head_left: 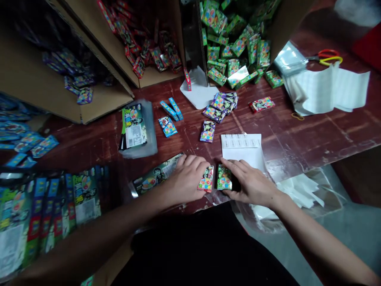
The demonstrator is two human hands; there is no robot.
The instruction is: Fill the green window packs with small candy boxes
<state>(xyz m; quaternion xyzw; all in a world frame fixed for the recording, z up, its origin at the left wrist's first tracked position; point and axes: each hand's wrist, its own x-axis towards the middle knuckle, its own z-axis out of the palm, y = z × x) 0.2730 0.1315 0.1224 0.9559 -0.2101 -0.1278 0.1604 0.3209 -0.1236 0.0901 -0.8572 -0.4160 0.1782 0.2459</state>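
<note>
Before you stands a dark red-brown table (282, 147), its glossy surface scuffed and catching pale streaks of light. Past its edge at your lower right, you see a grey-green floor (351, 246); the light is dim, and the corners fall into shadow.

The purple packs (68, 65) in the far-left carton (101, 99) fade into dark blur; the left edge cuts off the blue packs (18, 135), and the label print (242, 142) is too small to read.
</note>
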